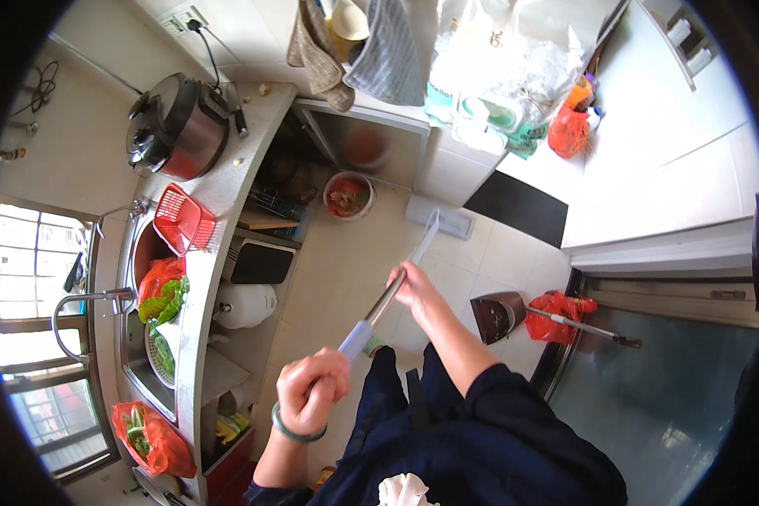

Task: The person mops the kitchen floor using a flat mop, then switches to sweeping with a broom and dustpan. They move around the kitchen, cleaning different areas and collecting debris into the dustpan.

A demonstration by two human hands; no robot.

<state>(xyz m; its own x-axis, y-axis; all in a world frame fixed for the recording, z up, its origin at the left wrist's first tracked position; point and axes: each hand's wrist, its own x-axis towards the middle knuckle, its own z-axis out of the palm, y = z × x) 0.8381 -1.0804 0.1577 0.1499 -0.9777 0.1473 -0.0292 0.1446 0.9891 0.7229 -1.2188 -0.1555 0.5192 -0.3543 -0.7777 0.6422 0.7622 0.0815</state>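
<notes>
Both my hands grip the pole of a flat mop (386, 300). My left hand (313, 386), with a green bangle at its wrist, is closed around the pale lavender grip at the upper end. Farther down, my right hand (415, 288) wraps the metal part of the pole. The mop's grey rectangular head (455, 221) rests on the tiled floor (341, 272) beyond my right hand. A white bucket (349, 196) holding red and green scraps stands left of the mop head.
A counter (224, 190) runs along the left, bearing a pressure cooker (186, 133), a red plastic basket (183, 218) and a sink (129, 373) with leafy greens. Open shelves hold a white tank (246, 305). At right are a dustpan (499, 316), a red bag (550, 316) and a glass door (645, 392).
</notes>
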